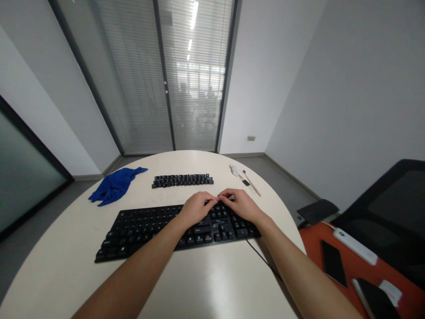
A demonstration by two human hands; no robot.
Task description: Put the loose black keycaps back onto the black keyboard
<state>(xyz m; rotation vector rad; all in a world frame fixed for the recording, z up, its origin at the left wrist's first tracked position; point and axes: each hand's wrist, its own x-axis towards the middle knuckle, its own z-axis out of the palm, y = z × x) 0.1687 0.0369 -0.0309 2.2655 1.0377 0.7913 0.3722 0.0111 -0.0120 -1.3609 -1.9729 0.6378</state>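
A black keyboard (142, 228) lies across the round table in front of me, its far side facing the glass wall. Over the right part of its far edge, my left hand (196, 208) and my right hand (241, 204) meet fingertip to fingertip. Both are closed in a pinch; what they hold, if anything, is too small to make out. My forearms cover some of the keys. Beyond the keyboard, several loose black keycaps (182, 180) are lined up in rows.
A crumpled blue cloth (116, 185) lies at the table's left. On the right are a thin stick-like tool (252, 183), a small black piece (245, 182) and white crumpled material (236, 170). The keyboard cable (262, 257) runs off the near edge. Phones (334, 263) and a white power strip (355, 246) rest on an orange chair.
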